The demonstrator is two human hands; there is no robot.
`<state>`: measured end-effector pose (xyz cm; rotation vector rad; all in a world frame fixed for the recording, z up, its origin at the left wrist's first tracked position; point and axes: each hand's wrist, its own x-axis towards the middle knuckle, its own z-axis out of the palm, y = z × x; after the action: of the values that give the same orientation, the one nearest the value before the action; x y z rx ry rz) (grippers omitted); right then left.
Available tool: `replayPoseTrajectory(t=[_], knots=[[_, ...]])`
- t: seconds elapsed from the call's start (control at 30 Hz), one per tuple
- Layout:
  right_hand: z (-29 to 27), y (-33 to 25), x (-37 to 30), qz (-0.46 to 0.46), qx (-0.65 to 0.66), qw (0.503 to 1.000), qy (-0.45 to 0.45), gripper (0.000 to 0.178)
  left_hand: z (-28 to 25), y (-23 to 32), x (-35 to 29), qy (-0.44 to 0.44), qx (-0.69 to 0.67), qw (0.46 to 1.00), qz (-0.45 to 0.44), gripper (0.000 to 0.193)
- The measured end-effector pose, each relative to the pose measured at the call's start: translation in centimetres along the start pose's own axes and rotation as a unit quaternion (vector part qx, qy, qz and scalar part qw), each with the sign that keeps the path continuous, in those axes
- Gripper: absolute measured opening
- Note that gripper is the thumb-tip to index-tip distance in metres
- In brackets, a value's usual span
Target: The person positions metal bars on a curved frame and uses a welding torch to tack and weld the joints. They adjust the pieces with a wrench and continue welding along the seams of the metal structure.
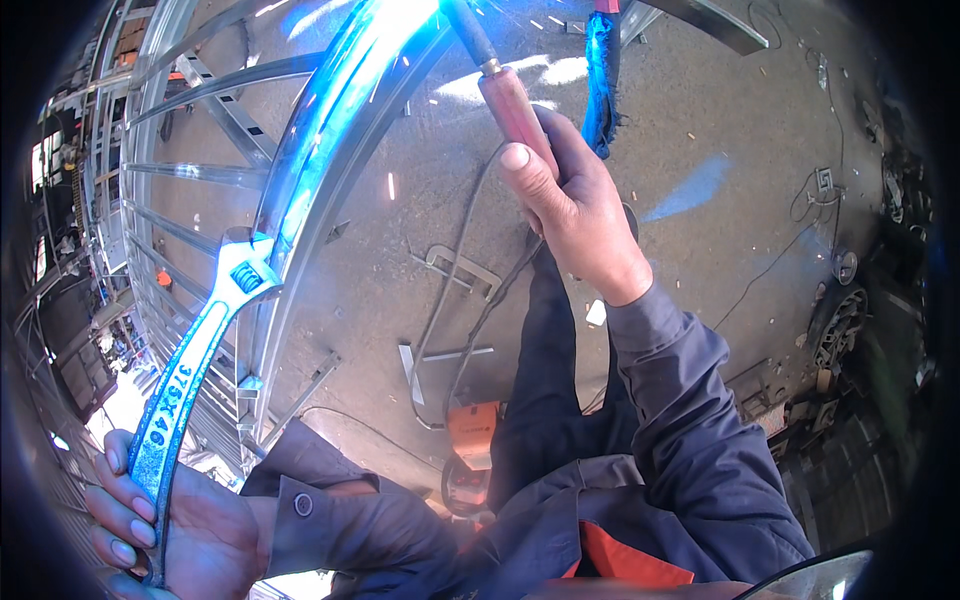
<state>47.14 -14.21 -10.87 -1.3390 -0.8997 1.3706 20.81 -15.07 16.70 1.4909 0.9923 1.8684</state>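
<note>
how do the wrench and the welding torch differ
The wrench looks bluish silver; the welding torch has a faded red handle. The wrench slants up to the right, the welding torch up to the left. The left hand holds the wrench, the right hand the welding torch. Both are handheld tools.

The wrench (208,325) looks glossy metal, the sleeve (690,400) matt cloth, the floor (720,100) matt concrete.

The tip of your torch (515,110) is washed out at the top edge, where the curved bar (325,150) runs out of view. The lower edge cuts off part of your left hand (210,525), and most fingers of your right hand (588,218) are hidden.
</note>
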Motion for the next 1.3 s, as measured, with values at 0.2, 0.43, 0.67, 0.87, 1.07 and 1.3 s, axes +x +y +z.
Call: replayPoseTrajectory(t=[0.2,0.43,0.67,0.87,1.07,1.3], knots=[[0.02,0.33,0.19,-0.015,0.048,0.999,-0.004,0.076,0.27,0.03,-0.13,0.012,-0.003,1.0,-0.008,0.021],[0.12,0.51,0.21,-0.022,0.03,0.999,0.005,0.078,0.52,0.11,-0.2,0.014,-0.019,1.0,-0.017,0.019],[-0.16,0.26,-0.1,0.002,0.0,1.0,0.001,0.08,-0.02,0.4,-0.06,-0.012,-0.057,0.997,-0.045,0.018],[-0.02,0.43,0.01,-0.008,0.026,1.0,-0.002,0.079,-0.12,0.38,0.0,-0.009,-0.025,0.999,-0.027,0.019],[0.12,0.53,0.0,-0.019,0.03,0.999,0.002,0.081,0.25,0.19,-0.14,0.002,0.011,1.0,-0.01,0.02],[-0.14,0.33,-0.14,0.001,0.001,1.0,0.001,0.08,0.16,0.15,-0.17,0.017,-0.035,0.999,-0.021,0.017]])
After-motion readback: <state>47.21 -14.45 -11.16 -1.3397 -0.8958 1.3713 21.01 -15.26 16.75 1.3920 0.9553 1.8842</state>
